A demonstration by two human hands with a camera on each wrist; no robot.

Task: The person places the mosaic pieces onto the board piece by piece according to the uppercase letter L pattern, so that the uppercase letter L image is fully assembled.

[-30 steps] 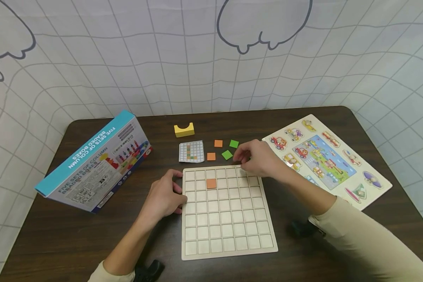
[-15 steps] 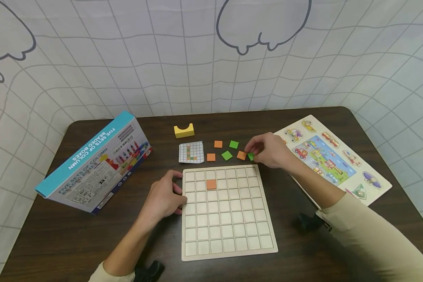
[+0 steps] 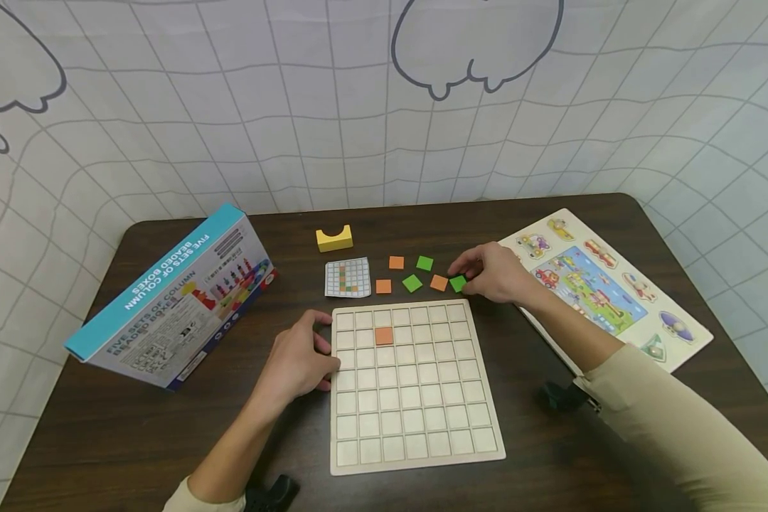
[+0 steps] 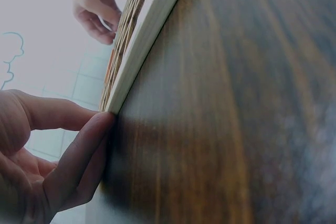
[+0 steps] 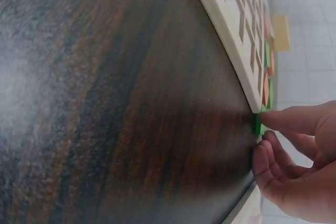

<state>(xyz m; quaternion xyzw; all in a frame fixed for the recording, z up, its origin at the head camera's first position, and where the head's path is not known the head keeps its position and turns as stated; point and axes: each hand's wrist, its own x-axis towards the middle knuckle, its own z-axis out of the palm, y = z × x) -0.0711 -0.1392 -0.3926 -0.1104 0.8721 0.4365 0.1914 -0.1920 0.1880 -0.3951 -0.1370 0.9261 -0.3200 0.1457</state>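
Note:
My left hand (image 3: 302,355) rests at the left edge of a pale wooden grid board (image 3: 416,395), thumb and fingers touching its side. An orange square tile (image 3: 384,336) sits in one cell of the board. Beyond the board's far right corner, my right hand (image 3: 496,274) has thumb and fingertips at a green square tile (image 3: 458,284) on the table. The right wrist view shows this green tile (image 5: 258,124) between the thumb and fingers. Beside it lie an orange tile (image 3: 439,283) and a green tile (image 3: 412,284), with several more to the left.
A small gridded pattern card (image 3: 348,277) lies behind the board, below a yellow arch block (image 3: 334,238). A blue and white box (image 3: 192,299) stands at the left. On the right, a picture puzzle board (image 3: 672,355) lies partly under the right forearm.
My right hand has moved right from beside the middle tiles to the rightmost green tile, uncovering an orange tile. That green tile has shifted slightly. The left hand has stayed at the board's edge.

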